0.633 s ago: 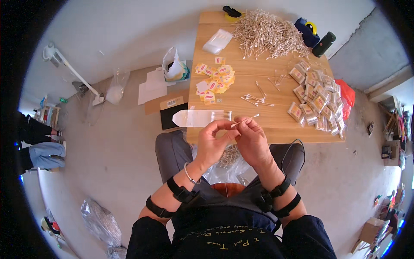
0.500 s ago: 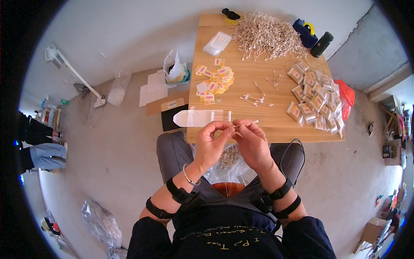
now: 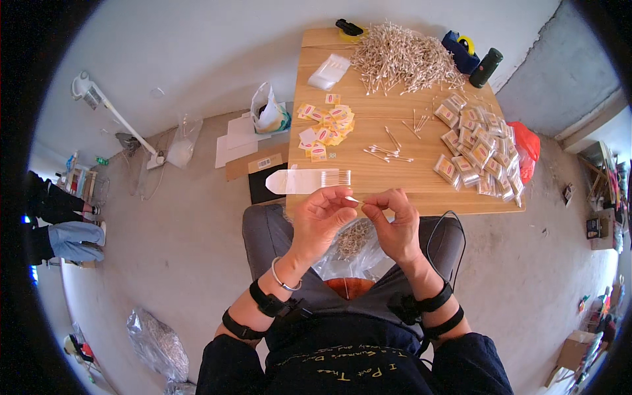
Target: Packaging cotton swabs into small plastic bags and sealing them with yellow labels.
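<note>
On the bare concrete floor you sit at the near edge of the wooden tabletop (image 3: 395, 191), so keep your left hand (image 3: 320, 217) and right hand (image 3: 393, 220) pinched on the small cotton swab (image 3: 353, 199) between their fingertips, above the clear bag (image 3: 349, 253) in your lap.

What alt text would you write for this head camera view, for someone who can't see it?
A seated person's left hand and right hand pinch a thin white swab between them over the lap, at the edge of a wooden table. On the table lie a swab heap, yellow labels and filled packets.
</note>
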Demonstrator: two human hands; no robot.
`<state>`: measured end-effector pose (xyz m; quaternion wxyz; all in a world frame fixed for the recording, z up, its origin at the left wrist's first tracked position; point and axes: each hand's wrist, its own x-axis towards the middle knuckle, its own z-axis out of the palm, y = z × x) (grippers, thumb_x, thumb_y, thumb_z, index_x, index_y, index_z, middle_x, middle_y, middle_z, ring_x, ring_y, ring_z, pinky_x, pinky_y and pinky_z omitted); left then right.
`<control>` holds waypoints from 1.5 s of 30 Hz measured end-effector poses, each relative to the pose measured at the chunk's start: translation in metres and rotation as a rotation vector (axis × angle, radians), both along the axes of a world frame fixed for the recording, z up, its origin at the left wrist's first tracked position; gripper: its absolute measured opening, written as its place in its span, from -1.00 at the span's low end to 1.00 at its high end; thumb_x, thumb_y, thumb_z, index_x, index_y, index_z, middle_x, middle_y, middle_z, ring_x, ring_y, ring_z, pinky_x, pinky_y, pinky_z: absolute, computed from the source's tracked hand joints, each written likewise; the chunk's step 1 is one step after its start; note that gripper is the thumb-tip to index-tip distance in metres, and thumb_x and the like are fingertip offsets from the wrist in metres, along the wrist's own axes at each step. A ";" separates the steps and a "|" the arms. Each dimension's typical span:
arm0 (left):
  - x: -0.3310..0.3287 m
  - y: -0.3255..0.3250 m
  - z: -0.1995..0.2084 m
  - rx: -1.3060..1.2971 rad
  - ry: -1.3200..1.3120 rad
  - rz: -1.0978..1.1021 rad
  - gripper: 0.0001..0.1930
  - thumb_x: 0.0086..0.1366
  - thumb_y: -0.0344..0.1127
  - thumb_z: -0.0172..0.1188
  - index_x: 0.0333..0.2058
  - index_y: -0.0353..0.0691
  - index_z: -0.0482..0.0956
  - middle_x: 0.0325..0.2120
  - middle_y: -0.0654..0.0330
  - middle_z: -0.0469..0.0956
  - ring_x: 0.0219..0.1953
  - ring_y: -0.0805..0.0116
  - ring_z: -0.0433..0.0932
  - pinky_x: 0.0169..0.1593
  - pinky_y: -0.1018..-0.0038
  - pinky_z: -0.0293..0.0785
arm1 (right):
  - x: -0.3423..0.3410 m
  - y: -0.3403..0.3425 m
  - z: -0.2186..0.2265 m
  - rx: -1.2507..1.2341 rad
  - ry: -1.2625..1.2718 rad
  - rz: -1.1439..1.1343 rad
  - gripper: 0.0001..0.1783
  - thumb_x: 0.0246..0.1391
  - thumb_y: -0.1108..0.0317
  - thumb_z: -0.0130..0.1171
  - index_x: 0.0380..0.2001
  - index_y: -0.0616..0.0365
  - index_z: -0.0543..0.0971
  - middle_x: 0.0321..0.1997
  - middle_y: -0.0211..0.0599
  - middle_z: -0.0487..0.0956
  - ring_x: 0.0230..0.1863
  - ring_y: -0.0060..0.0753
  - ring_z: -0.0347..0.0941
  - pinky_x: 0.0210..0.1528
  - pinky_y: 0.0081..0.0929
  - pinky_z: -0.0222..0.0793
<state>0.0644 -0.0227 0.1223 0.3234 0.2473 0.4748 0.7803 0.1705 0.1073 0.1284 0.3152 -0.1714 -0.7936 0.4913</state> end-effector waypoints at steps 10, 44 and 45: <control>0.006 -0.001 -0.008 0.103 -0.330 -0.024 -0.81 0.36 -0.31 0.18 -0.14 -0.28 0.58 -0.28 0.20 0.60 -0.19 0.42 0.57 0.01 0.44 0.50 | 0.004 -0.017 -0.001 -0.147 0.017 -0.002 -0.88 -0.04 0.51 0.33 -0.39 0.21 0.60 -0.42 -0.19 0.54 -0.35 -0.26 0.48 -0.26 -0.40 0.41; 0.018 0.001 -0.023 -0.143 -0.049 0.120 -0.84 0.41 -0.30 0.10 -0.33 -0.25 0.45 -0.47 0.34 0.41 -0.40 0.60 0.34 -0.27 0.61 0.34 | 0.003 -0.026 -0.010 -0.942 0.155 0.300 -0.81 0.30 0.38 0.08 -0.21 0.31 0.58 -0.36 -0.38 0.59 -0.33 -0.62 0.48 -0.19 -0.61 0.43; 0.015 -0.004 -0.031 -0.282 -0.028 0.071 -0.86 0.38 -0.35 0.12 -0.36 -0.27 0.46 -0.50 0.33 0.41 -0.40 0.60 0.35 -0.28 0.59 0.35 | 0.003 -0.025 -0.007 -0.920 0.167 0.304 -0.81 0.30 0.38 0.09 -0.22 0.31 0.57 -0.37 -0.39 0.59 -0.33 -0.61 0.48 -0.17 -0.61 0.42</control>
